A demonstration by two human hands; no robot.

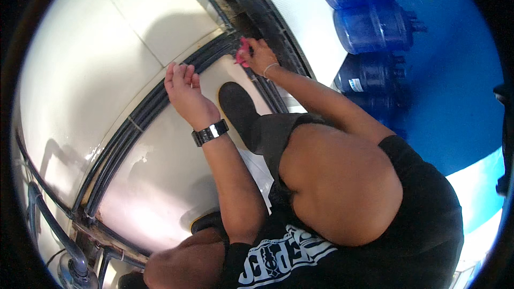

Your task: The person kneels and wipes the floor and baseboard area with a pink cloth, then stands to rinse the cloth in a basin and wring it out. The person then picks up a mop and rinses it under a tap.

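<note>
My right hand (262,57) holds a crumpled pink cloth (242,51) at the corner where the dark pipes meet. A thin pale band circles that wrist. Palm partly turned up, my left hand (188,95) is empty, its fingers loosely curled and a little apart. It appears in front of a run of several dark pipes (158,97); whether it touches them I cannot tell. My left wrist wears a shiny black watch (210,132). Below the right hand, more dark pipes (270,90) run beside a black boot (237,106).
Large blue water jugs (371,26) lie stacked on their sides at the right, by a blue surface (453,72). Glossy white panels (120,28) lie beyond the pipes. Wet patches mark the pale floor (160,176). At lower left are a pipe (60,228) and a round metal fitting (76,273).
</note>
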